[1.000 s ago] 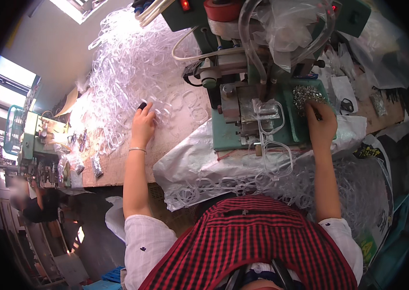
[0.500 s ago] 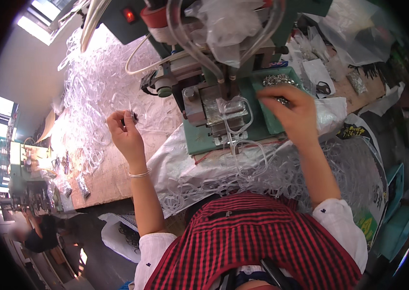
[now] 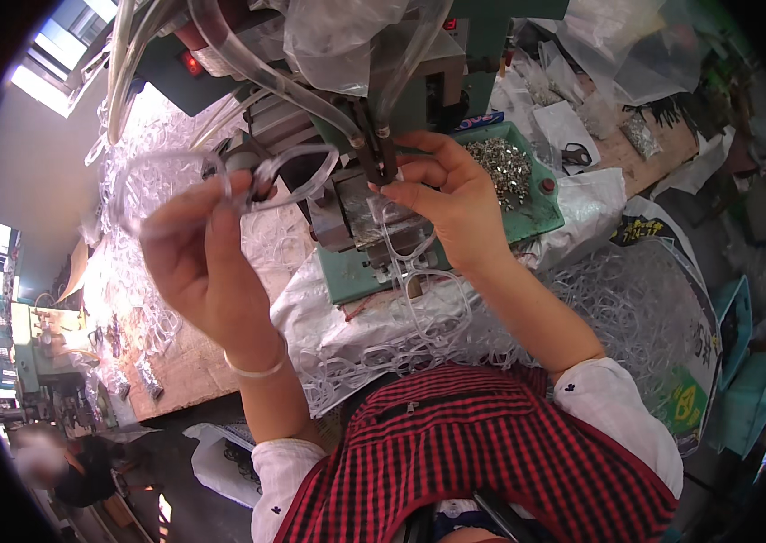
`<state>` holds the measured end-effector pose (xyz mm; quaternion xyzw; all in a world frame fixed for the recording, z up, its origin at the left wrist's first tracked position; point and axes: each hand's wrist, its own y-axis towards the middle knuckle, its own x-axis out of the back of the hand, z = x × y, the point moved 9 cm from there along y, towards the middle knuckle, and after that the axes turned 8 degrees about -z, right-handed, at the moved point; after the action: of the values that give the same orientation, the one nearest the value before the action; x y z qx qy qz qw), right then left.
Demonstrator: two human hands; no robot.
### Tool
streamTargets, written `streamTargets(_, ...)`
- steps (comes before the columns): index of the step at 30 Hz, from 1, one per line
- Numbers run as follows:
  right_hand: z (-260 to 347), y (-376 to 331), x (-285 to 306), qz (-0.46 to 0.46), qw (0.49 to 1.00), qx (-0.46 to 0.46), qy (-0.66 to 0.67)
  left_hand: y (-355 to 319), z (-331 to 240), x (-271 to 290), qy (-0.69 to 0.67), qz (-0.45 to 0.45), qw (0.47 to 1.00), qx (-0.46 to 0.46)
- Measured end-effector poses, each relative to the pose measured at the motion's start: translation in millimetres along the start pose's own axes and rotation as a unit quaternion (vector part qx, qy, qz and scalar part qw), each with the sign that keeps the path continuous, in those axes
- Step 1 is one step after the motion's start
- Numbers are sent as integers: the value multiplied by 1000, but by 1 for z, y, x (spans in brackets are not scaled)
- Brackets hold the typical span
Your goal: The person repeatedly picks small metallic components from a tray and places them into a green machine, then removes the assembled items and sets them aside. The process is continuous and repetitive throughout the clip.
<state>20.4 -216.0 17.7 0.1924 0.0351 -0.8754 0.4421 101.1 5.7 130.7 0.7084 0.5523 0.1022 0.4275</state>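
Note:
My left hand (image 3: 206, 267) is raised left of the press, its fingers closed on a looped clear plastic strip (image 3: 310, 185). The strip is blurred by motion, and a small dark piece shows by the fingertips. At the green bench press, my right hand (image 3: 460, 204) has its thumb and fingers pinched beside the press head (image 3: 378, 158). Whatever sits between those fingertips is too small to make out. Just below hangs another clear strip (image 3: 392, 240), looped over the metal block of the press and down its front.
A green tray (image 3: 541, 213) of small shiny metal pieces stands right of the press. Clear strips are heaped on the bench behind at left and in a sack (image 3: 609, 299) at front right. Scissors (image 3: 575, 156) lie at the back right. Another person sits far left.
My right hand has moved left from the metal-piece tray to the press head. My left hand has come up and nearer, now with a clear strip in it. The whole view has shifted slightly.

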Motion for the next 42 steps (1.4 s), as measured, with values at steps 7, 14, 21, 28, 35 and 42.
streamTargets(7, 11, -6, -4, -22, 999, 19, -30, -2, 1, -6, 49, 16, 998, -44)
streamTargets(14, 41, -47, -3, -5, 947, 241, -211, -36, -12, -27, 52, 128, 989, -56)
streamTargets(21, 13, -3, 155, -179, 848, 216, -449, -103, -7, -84, 241, 358, 858, -280)
streamTargets(28, 3, -14, 118, -113, 729, 240, -631, -105, 2, -79, 225, 361, 867, -261)
streamTargets(35, -3, 7, 113, -142, 711, 296, -622, -129, -23, -37, 307, 296, 892, -151)
streamTargets(42, 5, 5, 123, -143, 773, 278, -552, -44, -68, 84, 407, -65, 908, -78)
